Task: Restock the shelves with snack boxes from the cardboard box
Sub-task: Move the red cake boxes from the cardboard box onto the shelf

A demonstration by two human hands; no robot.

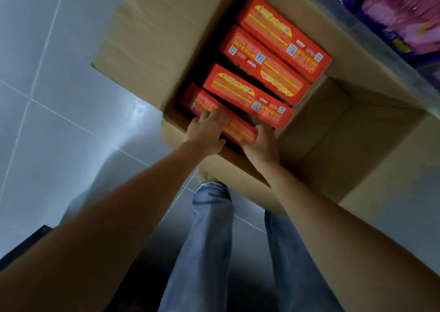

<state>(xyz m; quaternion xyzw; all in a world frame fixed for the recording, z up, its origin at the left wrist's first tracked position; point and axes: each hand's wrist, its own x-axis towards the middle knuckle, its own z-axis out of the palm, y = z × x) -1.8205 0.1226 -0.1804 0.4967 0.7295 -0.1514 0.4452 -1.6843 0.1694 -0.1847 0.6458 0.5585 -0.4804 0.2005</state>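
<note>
Red-yellow snack boxes (250, 97), tan cardboard box (152, 40), blue jeans (212, 228)

Red snack boxes (284, 37), yellow print blurred, "30" just legible

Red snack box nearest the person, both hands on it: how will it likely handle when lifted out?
The nearest red snack box looks like flat-sided printed card, so probably stiff. The left hand and right hand flank it, suggesting bulk, not necessarily weight. Neighbouring boxes crowd it, so it may snag.

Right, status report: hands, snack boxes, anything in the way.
Left hand and right hand on nearest red snack box in cardboard box. Three more red boxes behind. Nothing blocking.
</note>
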